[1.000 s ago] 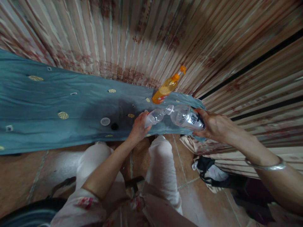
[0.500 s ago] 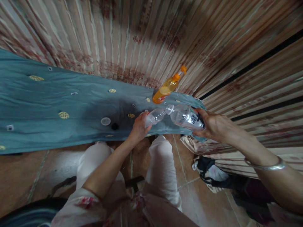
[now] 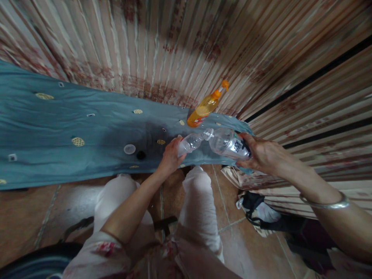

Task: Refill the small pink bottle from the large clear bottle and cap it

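Observation:
My left hand (image 3: 172, 154) is closed around a small clear plastic bottle (image 3: 192, 142), which is tilted with its mouth up and to the right. In my right hand (image 3: 258, 152) is a larger clear plastic bottle (image 3: 225, 140) with a black-and-white label, tipped on its side and gripped by its base. The two bottle mouths meet at the middle; whether liquid passes between them cannot be made out. Just behind them stands an orange pump bottle (image 3: 202, 110). A white cap (image 3: 129, 149) and a black cap (image 3: 141, 155) lie to the left of my left hand.
A teal cloth with yellow patterns (image 3: 110, 120) covers the long surface before me. Pleated curtains (image 3: 139, 50) hang behind it and on the right. Beneath are my knees and the tiled floor (image 3: 229, 228), with a dark bag (image 3: 257, 205) at the right.

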### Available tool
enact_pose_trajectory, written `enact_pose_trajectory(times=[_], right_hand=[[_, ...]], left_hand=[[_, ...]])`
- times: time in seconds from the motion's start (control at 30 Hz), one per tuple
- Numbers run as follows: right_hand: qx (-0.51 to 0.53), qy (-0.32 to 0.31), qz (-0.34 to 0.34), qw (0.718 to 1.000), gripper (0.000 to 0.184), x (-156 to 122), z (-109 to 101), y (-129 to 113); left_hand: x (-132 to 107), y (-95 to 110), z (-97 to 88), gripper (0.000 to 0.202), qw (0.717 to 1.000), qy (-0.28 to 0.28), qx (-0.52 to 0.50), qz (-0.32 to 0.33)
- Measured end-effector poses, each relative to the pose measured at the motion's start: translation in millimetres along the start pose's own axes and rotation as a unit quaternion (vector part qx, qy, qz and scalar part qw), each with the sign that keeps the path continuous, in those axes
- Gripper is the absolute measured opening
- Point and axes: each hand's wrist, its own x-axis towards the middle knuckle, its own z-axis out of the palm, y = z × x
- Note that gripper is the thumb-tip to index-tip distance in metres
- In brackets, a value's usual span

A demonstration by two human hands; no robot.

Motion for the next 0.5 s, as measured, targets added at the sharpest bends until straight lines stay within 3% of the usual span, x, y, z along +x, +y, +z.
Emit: enact_pose_trajectory(times=[0.5], right_hand=[[0.001,0.023,-0.022,1.000,0.067,0.6,1.6,3.2]], left_hand=[[0.0,1.1,-1.7,0.075,1.000,-0.005,-0.001,-0.009]])
